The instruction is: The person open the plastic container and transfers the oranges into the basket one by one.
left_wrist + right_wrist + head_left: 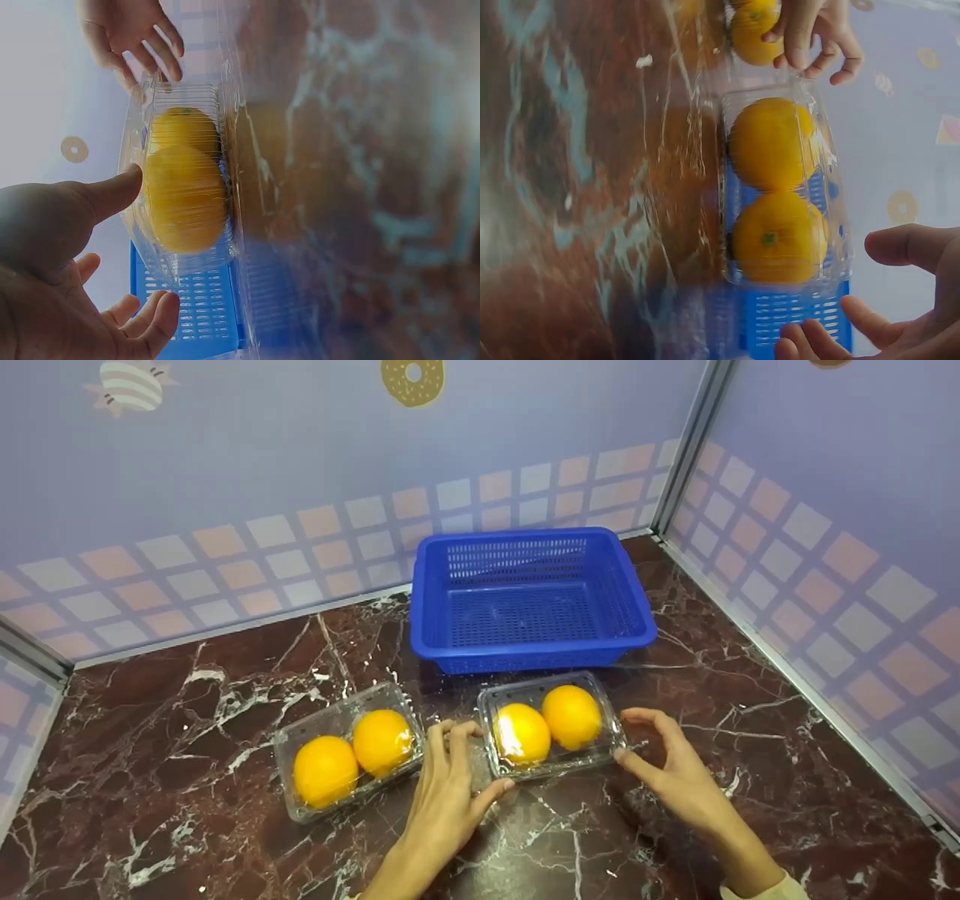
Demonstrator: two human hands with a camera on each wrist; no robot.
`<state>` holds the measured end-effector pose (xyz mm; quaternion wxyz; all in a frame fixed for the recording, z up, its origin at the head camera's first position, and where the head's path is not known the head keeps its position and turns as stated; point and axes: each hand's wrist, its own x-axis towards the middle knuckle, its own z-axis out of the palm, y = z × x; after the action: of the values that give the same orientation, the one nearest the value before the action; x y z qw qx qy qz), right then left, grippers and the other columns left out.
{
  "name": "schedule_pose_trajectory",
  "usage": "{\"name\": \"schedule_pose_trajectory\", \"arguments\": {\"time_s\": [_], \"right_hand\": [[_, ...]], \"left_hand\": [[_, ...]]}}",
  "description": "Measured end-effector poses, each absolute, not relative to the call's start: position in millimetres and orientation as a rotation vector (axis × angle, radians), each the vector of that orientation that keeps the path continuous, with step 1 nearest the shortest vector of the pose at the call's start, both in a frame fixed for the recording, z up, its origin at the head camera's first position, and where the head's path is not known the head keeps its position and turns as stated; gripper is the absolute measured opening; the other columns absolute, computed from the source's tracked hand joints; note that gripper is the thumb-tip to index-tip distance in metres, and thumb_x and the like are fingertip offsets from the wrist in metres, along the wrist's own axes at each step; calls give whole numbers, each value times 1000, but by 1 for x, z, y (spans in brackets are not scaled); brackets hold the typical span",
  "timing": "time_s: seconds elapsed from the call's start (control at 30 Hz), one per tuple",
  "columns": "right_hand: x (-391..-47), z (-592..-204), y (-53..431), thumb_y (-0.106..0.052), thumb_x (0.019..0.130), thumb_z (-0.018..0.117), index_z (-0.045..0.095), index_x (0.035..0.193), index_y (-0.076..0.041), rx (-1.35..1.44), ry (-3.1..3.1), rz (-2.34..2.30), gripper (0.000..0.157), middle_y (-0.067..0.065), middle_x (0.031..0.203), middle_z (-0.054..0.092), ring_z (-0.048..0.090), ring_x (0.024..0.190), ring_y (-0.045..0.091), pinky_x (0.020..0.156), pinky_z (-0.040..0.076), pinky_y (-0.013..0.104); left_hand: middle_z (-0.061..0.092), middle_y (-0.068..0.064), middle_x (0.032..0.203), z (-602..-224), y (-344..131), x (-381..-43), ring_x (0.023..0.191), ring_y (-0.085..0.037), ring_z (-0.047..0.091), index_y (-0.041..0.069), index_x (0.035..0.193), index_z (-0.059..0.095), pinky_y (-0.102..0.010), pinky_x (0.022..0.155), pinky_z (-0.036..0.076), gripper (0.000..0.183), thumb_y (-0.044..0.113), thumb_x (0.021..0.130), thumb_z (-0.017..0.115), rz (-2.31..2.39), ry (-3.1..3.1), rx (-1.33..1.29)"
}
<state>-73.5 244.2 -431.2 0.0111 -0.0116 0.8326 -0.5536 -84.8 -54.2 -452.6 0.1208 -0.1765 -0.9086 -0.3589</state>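
Note:
A clear plastic clamshell box [555, 761] holding two oranges [571, 717] lies on the table between the two hands, its lid down. My left hand [444, 791] is at its left end, thumb low by the near corner and fingers by the left side. At the right end is my right hand [679, 776], with thumb and index finger spread around the near right corner. In the right wrist view, the right fingers [870, 319] stand loosely apart beside the box. A second clear box [315, 733] with two oranges lies just left of the left hand.
A blue plastic basket [534, 649] with slotted walls stands behind the right box, close to its far edge. Dark red marble-patterned tabletop [225, 840] surrounds them. Printed partition walls [247, 472] enclose the back and sides.

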Motion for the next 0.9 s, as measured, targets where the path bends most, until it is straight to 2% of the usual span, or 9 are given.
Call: {"name": "schedule_pose_trajectory", "arguments": {"time_s": [0.07,0.13,0.23,0.3,0.47,0.53,0.7,0.8,0.9], "right_hand": [[-71,-430,240,-10,94,78,55,145,-4,-129,2730,-1670,56,18,150,49,44,142,37,120,30,70],[-68,-429,235,-8,90,82,60,141,-8,-232,2829,-1618,55,16,152,49,40,142,35,117,31,76],[-68,-429,229,-5,85,85,69,130,-14,-419,2909,-1579,49,13,154,51,36,144,30,113,33,76],[-69,-430,225,-4,82,87,73,122,-18,-546,2955,-1555,44,12,153,54,35,146,29,114,31,74],[-73,-431,218,-3,80,88,75,108,-21,-893,3087,-1427,36,11,144,61,39,145,35,117,25,65],[-76,-432,216,-4,79,89,75,105,-20,-1021,3137,-1359,34,10,141,64,43,142,37,118,27,58],[-79,-433,213,-5,78,89,75,97,-18,-1274,3175,-1202,27,0,130,71,57,131,30,122,35,40],[-80,-432,211,-7,78,91,76,94,-19,-1369,3195,-1077,25,-1,126,72,60,129,28,117,41,40],[-82,-432,209,-8,77,92,75,92,-19,-1421,3244,-962,25,0,124,72,61,128,30,109,46,46]], "left_hand": [[41,-16,132,-452,-55,-85,123,-39,56,14,129,44,-53,100,60,62,26,85,87,-1056,-2664,-509],[42,-13,129,-452,-55,-85,116,-34,58,12,126,46,-43,92,63,59,25,85,87,-1065,-2684,-500],[42,-8,122,-450,-55,-85,102,-25,57,10,121,47,-30,78,62,55,25,86,87,-1091,-2726,-472],[42,-7,119,-449,-56,-85,95,-20,55,9,119,47,-25,75,60,54,26,86,86,-1118,-2750,-459],[44,-8,116,-451,-57,-85,90,-17,57,9,118,46,-25,75,59,52,29,89,84,-1247,-2784,-484],[45,-9,116,-452,-57,-84,90,-17,59,9,118,45,-26,76,59,50,29,91,82,-1318,-2790,-495],[50,-11,115,-455,-58,-83,89,-18,61,9,115,44,-29,78,60,44,26,96,79,-1499,-2803,-488],[53,-12,113,-456,-58,-83,86,-17,61,9,113,44,-27,74,59,40,25,98,77,-1657,-2814,-460],[58,-11,108,-458,-56,-84,83,-17,61,7,110,47,-24,67,55,33,22,100,74,-1889,-2782,-401]]}}
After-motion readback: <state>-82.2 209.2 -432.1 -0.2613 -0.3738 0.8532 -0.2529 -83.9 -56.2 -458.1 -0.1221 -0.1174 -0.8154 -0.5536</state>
